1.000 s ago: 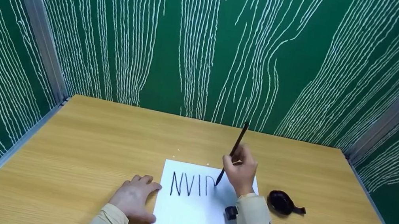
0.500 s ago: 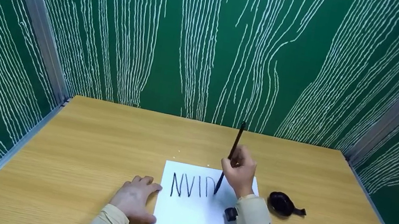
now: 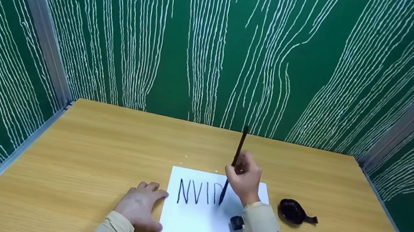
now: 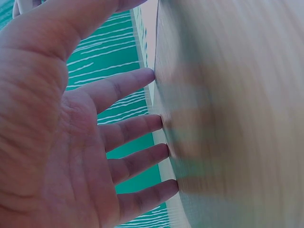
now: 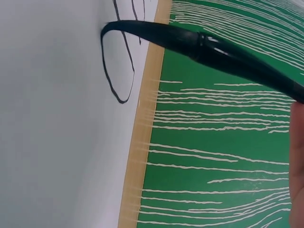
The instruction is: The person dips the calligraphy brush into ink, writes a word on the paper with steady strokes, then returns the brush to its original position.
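Observation:
A sheet of white paper (image 3: 189, 225) lies on the table, with dark letters "NVI" and a rounded stroke after them along its upper part. My right hand (image 3: 245, 180) pinches a black ink brush (image 3: 241, 142), its handle leaning slightly right at the top. The dark, bent brush tip (image 5: 118, 26) meets the paper at the end of that curved stroke in the right wrist view. At the sheet's left edge my left hand (image 3: 139, 207) rests with spread fingers, thumb and forefinger reaching the edge. In the left wrist view its fingertips (image 4: 168, 187) touch the tabletop.
A small black dish (image 3: 291, 211) with a short handle stands right of the paper. Dark specks lie near it, pale crumbs behind the sheet. Green walls (image 3: 201, 48) with white wavy lines enclose the wooden table (image 3: 79, 162). A small black block (image 3: 236, 223) sits at the right sleeve.
My right hand has drawn the brush tip down and then to the left, curving the stroke after "NVI" back toward its upright. The left hand stays in place.

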`<state>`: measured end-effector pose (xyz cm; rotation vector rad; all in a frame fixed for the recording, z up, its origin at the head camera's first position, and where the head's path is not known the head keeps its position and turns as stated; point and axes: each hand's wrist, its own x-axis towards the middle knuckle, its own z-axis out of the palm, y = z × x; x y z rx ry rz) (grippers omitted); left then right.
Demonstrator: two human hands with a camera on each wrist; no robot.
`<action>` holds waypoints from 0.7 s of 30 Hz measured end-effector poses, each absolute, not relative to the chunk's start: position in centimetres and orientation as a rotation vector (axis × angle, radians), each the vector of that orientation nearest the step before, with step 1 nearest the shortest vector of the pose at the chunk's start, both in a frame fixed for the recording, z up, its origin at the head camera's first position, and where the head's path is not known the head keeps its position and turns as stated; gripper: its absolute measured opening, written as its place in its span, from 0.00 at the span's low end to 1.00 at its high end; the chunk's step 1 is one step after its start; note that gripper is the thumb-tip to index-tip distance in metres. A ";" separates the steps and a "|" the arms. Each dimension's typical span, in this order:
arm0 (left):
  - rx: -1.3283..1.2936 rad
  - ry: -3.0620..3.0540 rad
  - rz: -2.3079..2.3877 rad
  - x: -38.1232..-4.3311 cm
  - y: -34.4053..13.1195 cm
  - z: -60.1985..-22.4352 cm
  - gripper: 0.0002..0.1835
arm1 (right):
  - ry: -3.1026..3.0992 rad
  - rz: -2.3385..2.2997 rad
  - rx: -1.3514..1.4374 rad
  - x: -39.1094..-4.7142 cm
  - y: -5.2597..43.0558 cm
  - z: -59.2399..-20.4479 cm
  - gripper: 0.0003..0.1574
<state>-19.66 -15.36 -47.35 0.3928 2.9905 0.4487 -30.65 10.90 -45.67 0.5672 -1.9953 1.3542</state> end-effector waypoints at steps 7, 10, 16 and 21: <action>0.392 2.996 0.450 -19.6 -15.3 -47.4 0.46 | -2.003 1.374 0.586 -30.3 10.3 -45.6 0.14; 0.392 2.995 0.455 -19.7 -15.3 -47.4 0.46 | -2.003 1.372 0.587 -29.6 9.9 -44.9 0.14; 0.375 2.987 0.464 -19.7 -15.3 -47.4 0.47 | -1.992 1.381 0.594 -28.6 9.4 -43.8 0.15; 0.396 3.000 0.451 -19.7 -15.3 -47.5 0.46 | -1.989 1.390 0.606 -29.9 9.7 -45.3 0.17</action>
